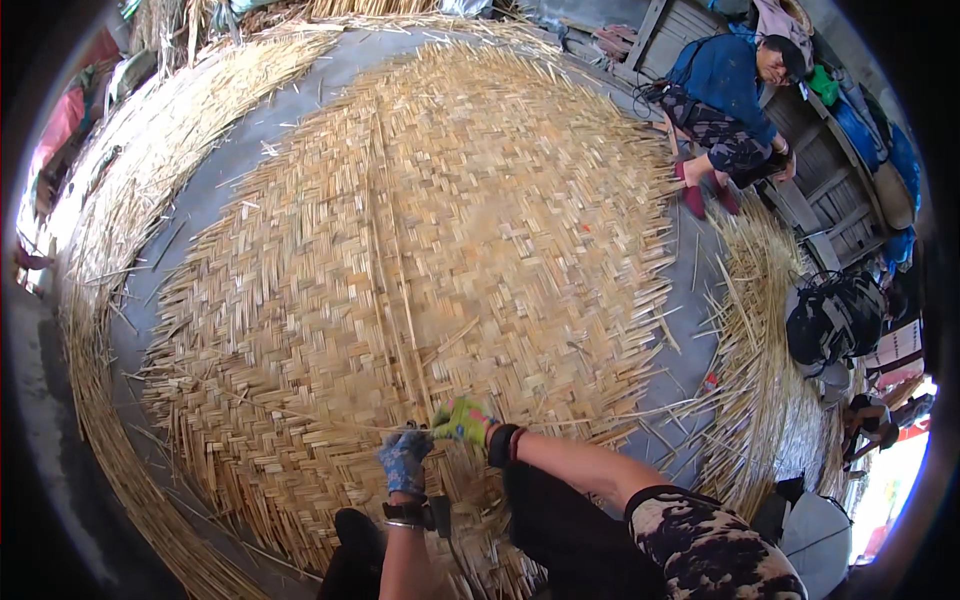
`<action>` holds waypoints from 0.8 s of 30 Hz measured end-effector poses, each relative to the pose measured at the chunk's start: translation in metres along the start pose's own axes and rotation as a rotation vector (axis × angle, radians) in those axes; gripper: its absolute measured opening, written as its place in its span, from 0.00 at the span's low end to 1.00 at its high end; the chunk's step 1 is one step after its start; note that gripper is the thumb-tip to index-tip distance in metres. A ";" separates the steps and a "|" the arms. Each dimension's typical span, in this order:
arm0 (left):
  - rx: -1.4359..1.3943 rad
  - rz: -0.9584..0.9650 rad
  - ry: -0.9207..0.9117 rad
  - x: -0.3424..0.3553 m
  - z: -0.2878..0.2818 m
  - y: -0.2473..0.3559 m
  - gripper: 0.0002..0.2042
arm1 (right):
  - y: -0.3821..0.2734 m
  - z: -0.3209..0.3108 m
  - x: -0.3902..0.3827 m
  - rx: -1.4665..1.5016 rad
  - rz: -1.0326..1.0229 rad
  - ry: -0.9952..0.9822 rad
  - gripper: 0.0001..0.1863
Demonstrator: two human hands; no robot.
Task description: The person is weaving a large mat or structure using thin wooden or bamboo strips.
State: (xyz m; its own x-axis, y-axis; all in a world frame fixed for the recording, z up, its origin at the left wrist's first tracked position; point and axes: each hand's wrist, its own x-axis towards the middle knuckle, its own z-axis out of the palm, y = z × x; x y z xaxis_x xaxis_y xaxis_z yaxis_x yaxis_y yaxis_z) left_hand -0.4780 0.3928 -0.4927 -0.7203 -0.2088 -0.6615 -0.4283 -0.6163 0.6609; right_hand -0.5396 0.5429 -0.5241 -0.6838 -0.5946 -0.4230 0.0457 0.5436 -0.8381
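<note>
My left hand (403, 460), in a blue patterned glove, is closed on a thin reed strip (345, 429) lying crosswise near the bottom of a large woven reed mat (520, 220). My right hand (462, 421), in a yellow-green glove, is just to the right and a little higher, its fingers closed on the same strip, close to my left fingertips. Long loose strips (387, 270) run lengthwise over the mat toward my hands. The mat's edges are ragged, with reed ends sticking out.
A person (725, 105) squats at the upper right beside the mat. Loose reeds (750, 370) lie along the right, more (130, 200) along the left, on grey floor (690, 300). Wooden boards (815, 190), a dark bundle (835, 315) and another person (870, 425) are at the far right.
</note>
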 end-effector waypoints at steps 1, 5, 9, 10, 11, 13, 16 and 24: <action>0.005 -0.002 -0.041 -0.003 0.000 0.000 0.06 | 0.005 -0.003 0.002 -0.015 0.047 -0.033 0.10; 0.066 0.036 -0.060 -0.012 0.004 0.002 0.08 | 0.029 -0.012 0.009 0.264 -0.359 -0.081 0.14; 0.177 0.066 -0.124 -0.013 0.003 0.003 0.09 | 0.037 -0.013 0.009 0.124 -0.287 -0.104 0.12; 0.179 0.074 -0.145 -0.012 0.001 0.002 0.08 | 0.034 -0.011 0.008 0.031 -0.241 -0.086 0.11; 0.198 0.069 -0.156 -0.011 -0.002 0.001 0.07 | 0.031 -0.011 0.005 -0.145 -0.208 -0.047 0.12; 0.191 0.105 -0.158 -0.006 -0.006 -0.003 0.07 | 0.017 -0.006 0.000 -0.049 -0.053 0.030 0.14; 0.175 0.101 -0.077 0.001 -0.011 -0.008 0.08 | -0.006 0.000 -0.011 -0.119 -0.187 0.175 0.14; 0.224 0.038 0.097 -0.005 -0.003 -0.010 0.06 | -0.029 0.010 -0.025 -0.194 0.148 -0.023 0.13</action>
State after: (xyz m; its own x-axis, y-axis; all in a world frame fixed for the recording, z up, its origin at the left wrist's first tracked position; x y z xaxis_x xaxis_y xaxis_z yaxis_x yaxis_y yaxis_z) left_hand -0.4691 0.3977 -0.4969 -0.6871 -0.3067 -0.6587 -0.5202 -0.4251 0.7407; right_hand -0.5162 0.5359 -0.4928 -0.6633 -0.5123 -0.5455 0.0017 0.7279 -0.6857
